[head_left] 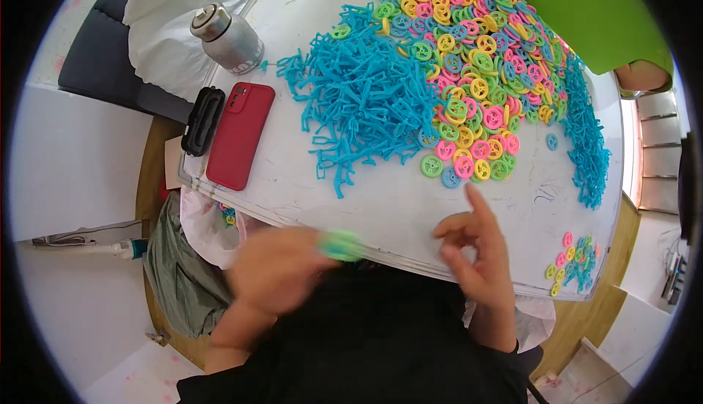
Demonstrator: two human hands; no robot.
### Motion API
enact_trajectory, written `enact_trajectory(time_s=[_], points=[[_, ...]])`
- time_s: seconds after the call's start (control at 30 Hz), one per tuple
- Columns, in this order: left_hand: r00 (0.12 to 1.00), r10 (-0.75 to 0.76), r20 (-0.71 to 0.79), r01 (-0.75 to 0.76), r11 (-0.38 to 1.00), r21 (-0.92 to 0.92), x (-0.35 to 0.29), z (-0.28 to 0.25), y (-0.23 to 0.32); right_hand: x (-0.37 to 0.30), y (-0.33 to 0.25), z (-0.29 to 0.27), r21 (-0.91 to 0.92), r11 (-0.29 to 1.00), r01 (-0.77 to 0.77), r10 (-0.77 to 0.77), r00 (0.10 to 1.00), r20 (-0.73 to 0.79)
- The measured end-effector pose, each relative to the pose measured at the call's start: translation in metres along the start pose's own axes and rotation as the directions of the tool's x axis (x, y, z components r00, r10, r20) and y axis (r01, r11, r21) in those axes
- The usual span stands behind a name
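Note:
Smeared by motion, my left hand (278,268) is at the table's near edge, its fingers closed on a light green plastic wheel (341,245). A bluish tint shows at the wheel, too blurred to make out. My right hand (474,247) hovers over the near side of the white table (395,214), index finger stretched forward and thumb apart, with nothing visible in it. Just beyond that fingertip begins a large heap of plastic wheels (480,89) in pink, yellow, green and blue. Left of them lies a tangled pile of blue forked plastic pieces (366,89).
A red phone (240,137), a black open case (203,121) and a silver flask (227,38) stand along the left edge. More blue pieces (586,140) line the right side, with a small mixed cluster (575,265) nearer. Someone in green (593,16) is across the table.

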State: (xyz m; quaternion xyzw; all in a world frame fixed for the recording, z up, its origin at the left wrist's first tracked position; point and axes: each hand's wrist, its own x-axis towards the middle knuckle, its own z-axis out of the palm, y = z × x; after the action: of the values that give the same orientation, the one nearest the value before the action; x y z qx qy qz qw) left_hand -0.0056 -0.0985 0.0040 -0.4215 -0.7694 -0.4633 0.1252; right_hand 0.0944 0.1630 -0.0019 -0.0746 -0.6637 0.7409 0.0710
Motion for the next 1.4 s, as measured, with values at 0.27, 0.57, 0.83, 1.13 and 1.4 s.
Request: enact_trajectory(time_s=[0.27, 0.57, 0.83, 1.13, 1.4], points=[[0.388, -0.849, -0.358, 0.921, 0.338, 0.196, -0.116, -0.206, -0.118, 0.018, 0.009, -0.02, -0.73, 0.668, 0.145, -0.163, 0.986, 0.047], [0.976, -0.075, -0.207, 0.2, 0.695, 0.691, -0.026, -0.065, -0.064, 0.015, 0.009, -0.018, -0.776, 0.607, 0.17, -0.154, 0.983, 0.095], [0.92, 0.137, 0.367, -0.315, 0.814, 0.487, 0.046, 0.007, -0.053, 0.008, 0.004, -0.018, -0.759, 0.622, 0.196, -0.163, 0.979, 0.119], [0.837, 0.265, 0.479, -0.448, 0.835, 0.321, 0.056, 0.029, -0.054, 0.025, -0.007, -0.043, -0.877, 0.446, 0.18, -0.277, 0.959, 0.056], [0.884, 0.21, 0.418, -0.283, 0.951, 0.121, 0.055, 0.06, -0.031, 0.063, 0.007, -0.035, -0.968, 0.186, 0.166, -0.29, 0.951, 0.108]])
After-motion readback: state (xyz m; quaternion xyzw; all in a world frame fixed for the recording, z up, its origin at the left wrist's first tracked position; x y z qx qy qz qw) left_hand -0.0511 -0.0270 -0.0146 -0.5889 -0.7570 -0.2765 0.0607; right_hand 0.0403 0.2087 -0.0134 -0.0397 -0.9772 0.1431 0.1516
